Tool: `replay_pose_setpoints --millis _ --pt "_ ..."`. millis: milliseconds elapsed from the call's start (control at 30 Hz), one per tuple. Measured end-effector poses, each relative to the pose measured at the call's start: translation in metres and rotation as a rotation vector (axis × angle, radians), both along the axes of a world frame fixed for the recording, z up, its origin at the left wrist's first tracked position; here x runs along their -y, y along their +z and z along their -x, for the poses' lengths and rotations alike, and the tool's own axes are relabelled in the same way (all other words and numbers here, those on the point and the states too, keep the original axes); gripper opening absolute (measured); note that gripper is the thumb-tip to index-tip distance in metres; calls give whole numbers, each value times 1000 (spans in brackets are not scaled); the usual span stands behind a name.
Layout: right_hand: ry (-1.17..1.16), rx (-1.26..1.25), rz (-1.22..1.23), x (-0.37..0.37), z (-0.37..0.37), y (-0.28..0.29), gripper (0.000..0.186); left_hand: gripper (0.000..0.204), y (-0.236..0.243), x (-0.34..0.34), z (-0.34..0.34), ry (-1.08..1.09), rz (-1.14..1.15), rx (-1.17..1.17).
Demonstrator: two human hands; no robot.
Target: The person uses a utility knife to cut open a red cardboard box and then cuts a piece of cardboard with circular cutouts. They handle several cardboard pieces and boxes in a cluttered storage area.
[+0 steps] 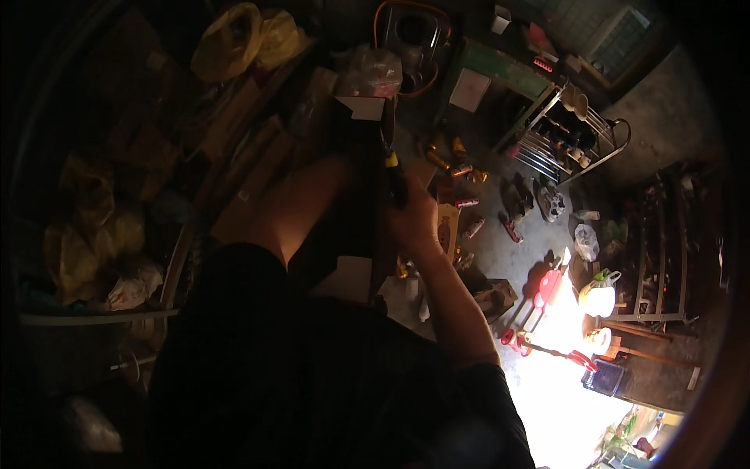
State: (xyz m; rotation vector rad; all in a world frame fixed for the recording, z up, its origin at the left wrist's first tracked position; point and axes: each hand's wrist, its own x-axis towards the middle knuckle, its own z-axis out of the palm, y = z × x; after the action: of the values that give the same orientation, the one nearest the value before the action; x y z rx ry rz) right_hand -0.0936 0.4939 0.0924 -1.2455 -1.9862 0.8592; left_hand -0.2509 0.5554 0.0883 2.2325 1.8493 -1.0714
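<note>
My right hand (414, 215) is closed round the black handle of a tool (393, 168) with a yellow band and a thin metal part at its far end; its exact kind does not show. The tool lies along the right side of a dark, box-like shape with a pale flap (364, 108) at the far end and another pale flap (348, 277) near me. My left forearm (306, 205) reaches from a black sleeve toward the same dark area. Deep shadow hides my left hand, so its fingers cannot be made out.
Cans (473, 228) and bottles lie on the floor to the right, near shoes (549, 199) and a metal rack (558, 129). A red-and-white wheeled toy (547, 293) stands in glaring light. Yellow bags (226, 43) and cardboard (234, 117) crowd the left. A chair (418, 35) is ahead.
</note>
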Motion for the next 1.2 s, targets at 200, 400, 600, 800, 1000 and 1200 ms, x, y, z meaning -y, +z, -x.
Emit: replay_pose_setpoints --millis 200,400,600,800,1000,1200 --pt "-60 -24 88 -12 -18 -23 36 50 -3 -5 35 -1 -111 -42" --pt "29 -162 169 -14 -47 -41 28 51 -3 10 98 39 -271 -131" --pt "79 -156 -16 -10 -34 -32 17 50 -7 3 77 114 -303 -159" --pt "127 -172 -15 0 -9 -7 25 49 6 -4 25 68 -180 -31" --pt "169 -104 -181 7 2 -3 30 48 6 -6 -3 60 -64 46" --pt "224 -107 -65 13 20 9 28 47 -6 -10 1 86 -16 60"
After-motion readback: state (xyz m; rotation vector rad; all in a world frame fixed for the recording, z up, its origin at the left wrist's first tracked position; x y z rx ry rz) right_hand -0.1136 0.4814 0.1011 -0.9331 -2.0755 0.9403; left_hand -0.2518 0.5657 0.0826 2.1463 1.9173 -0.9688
